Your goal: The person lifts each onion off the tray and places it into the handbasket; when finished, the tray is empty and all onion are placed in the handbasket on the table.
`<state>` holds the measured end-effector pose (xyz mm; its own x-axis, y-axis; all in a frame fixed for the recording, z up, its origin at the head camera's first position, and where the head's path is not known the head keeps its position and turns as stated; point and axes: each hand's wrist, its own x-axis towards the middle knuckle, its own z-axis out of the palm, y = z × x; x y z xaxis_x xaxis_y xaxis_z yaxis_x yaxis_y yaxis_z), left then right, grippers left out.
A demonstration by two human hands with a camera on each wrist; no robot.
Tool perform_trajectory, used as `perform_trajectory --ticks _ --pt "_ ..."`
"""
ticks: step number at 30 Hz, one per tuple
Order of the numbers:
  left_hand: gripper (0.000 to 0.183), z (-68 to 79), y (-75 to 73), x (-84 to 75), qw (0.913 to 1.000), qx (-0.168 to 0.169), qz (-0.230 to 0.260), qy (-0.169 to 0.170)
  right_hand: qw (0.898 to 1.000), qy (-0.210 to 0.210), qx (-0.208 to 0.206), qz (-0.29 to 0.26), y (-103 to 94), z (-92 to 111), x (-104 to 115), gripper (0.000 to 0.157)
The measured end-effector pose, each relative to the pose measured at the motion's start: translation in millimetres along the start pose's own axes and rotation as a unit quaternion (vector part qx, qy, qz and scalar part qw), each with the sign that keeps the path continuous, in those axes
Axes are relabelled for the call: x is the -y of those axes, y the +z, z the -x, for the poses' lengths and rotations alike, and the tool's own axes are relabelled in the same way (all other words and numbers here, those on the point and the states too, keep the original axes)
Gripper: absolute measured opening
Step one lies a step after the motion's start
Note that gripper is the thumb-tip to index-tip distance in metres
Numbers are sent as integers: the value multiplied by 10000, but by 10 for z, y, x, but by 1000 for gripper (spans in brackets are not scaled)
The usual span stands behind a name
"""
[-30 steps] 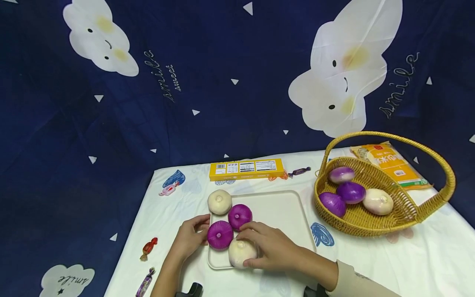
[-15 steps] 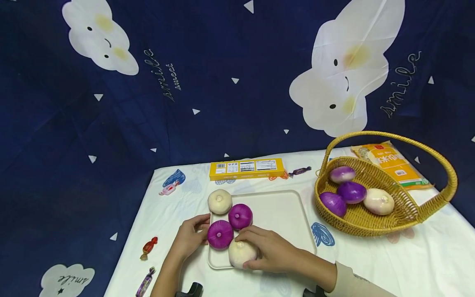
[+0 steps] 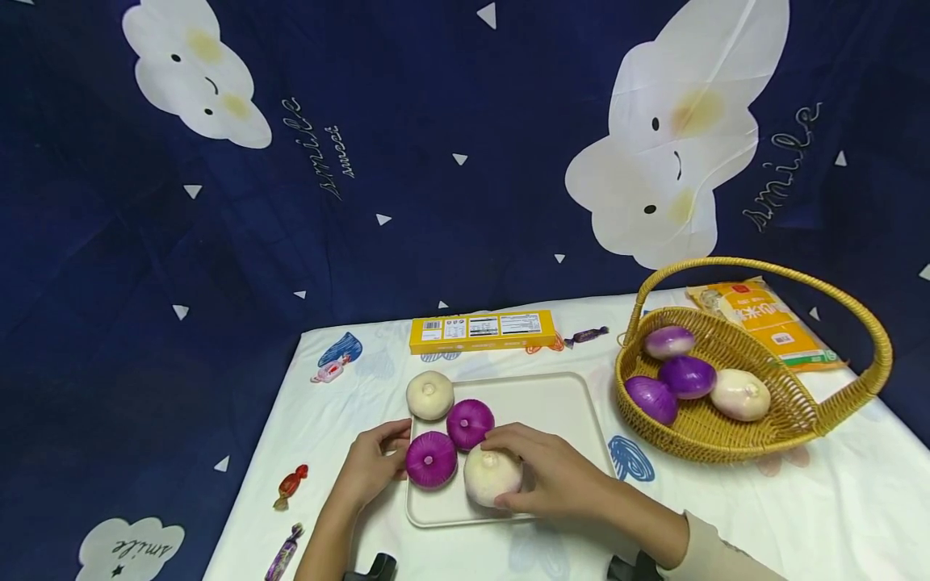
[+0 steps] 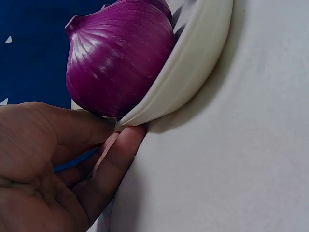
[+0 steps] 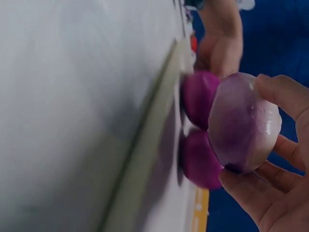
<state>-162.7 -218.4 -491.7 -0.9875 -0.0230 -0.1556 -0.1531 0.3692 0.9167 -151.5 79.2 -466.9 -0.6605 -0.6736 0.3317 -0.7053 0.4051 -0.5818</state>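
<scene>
My right hand (image 3: 552, 476) holds a white-and-purple onion (image 3: 492, 478) between thumb and fingertips. In the right wrist view this onion (image 5: 244, 123) hangs above the tray, its purple side toward the tray. My left hand (image 3: 374, 461) pinches the left rim of the white tray (image 3: 559, 403); in the left wrist view its thumb and fingers (image 4: 125, 142) meet at the rim. Close to that hand sits a purple onion (image 3: 432, 460), with a second purple onion (image 3: 470, 424) and a white onion (image 3: 430, 395) behind it along the tray's left side.
A wicker basket (image 3: 726, 442) with several onions and a tall handle stands at the right, an orange packet (image 3: 777, 323) behind it. A yellow box (image 3: 482, 332) lies beyond the tray. Wrapped candies, including a red candy (image 3: 291, 486), lie along the left edge.
My right hand has moved the white-and-purple onion up and to the right, away from the nearer purple onion. The left hand has stayed at the tray's rim.
</scene>
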Motion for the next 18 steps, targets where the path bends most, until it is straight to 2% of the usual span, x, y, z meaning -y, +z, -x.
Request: perform_trajectory --ticks 3,8,11,15,18 --pt "37 -25 -1 47 10000 28 35 47 9996 107 -240 62 -115 41 -38 61" --pt "37 85 -17 -172 9999 116 -21 88 9963 324 -679 403 -340 119 -116 62" --pt "37 124 -25 -231 9999 121 -41 79 9935 433 -892 556 -488 169 -162 63" --pt "37 131 -27 -232 9999 105 -27 60 9892 617 -1132 704 -682 249 -213 63" --pt "37 95 -18 -169 9999 92 -1 52 9846 789 -1303 857 -822 323 -259 63"
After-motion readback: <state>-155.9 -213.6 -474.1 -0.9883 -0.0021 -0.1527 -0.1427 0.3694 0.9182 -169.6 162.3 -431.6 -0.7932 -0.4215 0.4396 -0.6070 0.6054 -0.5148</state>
